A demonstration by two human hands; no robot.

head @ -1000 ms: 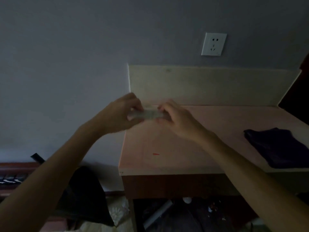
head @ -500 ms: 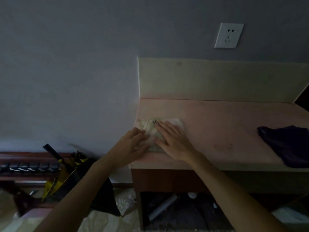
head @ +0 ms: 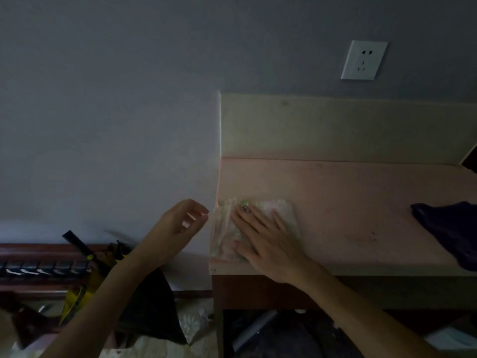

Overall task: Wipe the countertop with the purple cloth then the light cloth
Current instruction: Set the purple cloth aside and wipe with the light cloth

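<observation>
Flat right grip (head: 268, 239) is pressed on the light cloth (head: 281, 215), left grip (head: 180, 223) loosely curled and empty, so the table (head: 361, 202) likely gets wiped sideways next.

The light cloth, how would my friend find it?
Look at the pinkish countertop below the wall socket. At its left front corner lies the light cloth, flat under the right hand. It is pale; the purple cloth is dark.

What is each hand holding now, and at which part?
Nothing is gripped. The right hand lies flat, pressing the middle of the light cloth onto the countertop. The left hand hangs off the edge, loosely curled, empty.
</observation>
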